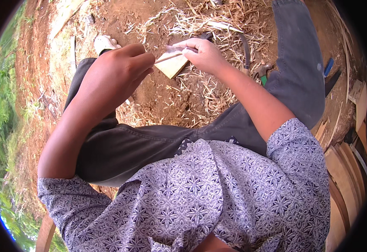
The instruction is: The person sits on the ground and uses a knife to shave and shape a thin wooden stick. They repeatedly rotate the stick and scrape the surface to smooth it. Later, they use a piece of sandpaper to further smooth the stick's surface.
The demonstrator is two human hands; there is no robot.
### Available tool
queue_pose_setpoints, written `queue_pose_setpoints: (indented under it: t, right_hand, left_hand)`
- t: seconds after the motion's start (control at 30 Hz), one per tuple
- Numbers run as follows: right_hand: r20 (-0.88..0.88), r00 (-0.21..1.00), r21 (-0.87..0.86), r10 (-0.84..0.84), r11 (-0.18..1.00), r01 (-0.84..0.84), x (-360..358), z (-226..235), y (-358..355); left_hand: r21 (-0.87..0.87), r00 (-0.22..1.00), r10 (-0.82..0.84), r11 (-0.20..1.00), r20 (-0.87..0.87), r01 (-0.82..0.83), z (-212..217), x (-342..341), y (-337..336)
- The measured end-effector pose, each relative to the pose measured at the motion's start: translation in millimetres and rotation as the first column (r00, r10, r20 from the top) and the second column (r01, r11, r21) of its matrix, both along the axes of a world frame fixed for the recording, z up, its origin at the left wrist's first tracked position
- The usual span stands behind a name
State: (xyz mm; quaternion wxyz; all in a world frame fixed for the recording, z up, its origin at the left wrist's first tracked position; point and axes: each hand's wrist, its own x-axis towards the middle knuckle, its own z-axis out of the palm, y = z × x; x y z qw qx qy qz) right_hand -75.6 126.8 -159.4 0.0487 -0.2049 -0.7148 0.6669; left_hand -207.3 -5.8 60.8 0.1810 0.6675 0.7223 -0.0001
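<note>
Over the pale block [172, 68], a thin stick [168, 57] runs between the left hand [128, 63] and right hand [204, 54], held by both (a greyish scrap [174, 49] sits in the right grip). Shavings [210, 90] surround the block; a curved blade [246, 48] and hammer [262, 71] lie right of it.

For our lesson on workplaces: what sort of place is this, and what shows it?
Likely an outdoor woodworking spot: pale shavings litter the soil, wooden boards crowd the lower right, and greenery shows along the left edge.
</note>
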Motion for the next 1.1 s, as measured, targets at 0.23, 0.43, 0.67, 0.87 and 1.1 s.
queue_pose_setpoints:
  t: [0.23,0.43,0.67,0.87,1.1]
  right_hand:
    - [-0.182,0.972,0.224,0.147,0.969,-0.105,2.6,-6.0,-3.4]
    - [-0.172,0.98,0.247,0.104,0.967,-0.059,4.8,-11.1,-5.9]
    - [-0.044,0.991,0.215,0.129,0.97,-0.117,4.6,-3.9,-3.4]
    - [-0.097,0.987,-0.148,0.127,0.979,-0.141,4.9,3.8,6.9]
    - [-0.07,0.997,-0.241,0.033,0.969,-0.049,5.9,34.5,39.2]
  left_hand:
    - [-0.172,0.982,-0.1,0.977,0.159,0.128,1.2,-1.3,-0.5]
    - [-0.28,0.966,-0.022,0.955,0.259,0.097,2.5,-6.4,0.1]
    - [-0.298,0.931,-0.001,0.947,0.365,0.118,2.4,-11.5,2.1]
    - [-0.283,0.974,-0.06,0.951,0.22,0.123,10.4,-10.9,8.7]
    - [-0.208,0.979,-0.085,0.97,0.186,0.124,7.2,-19.3,4.9]
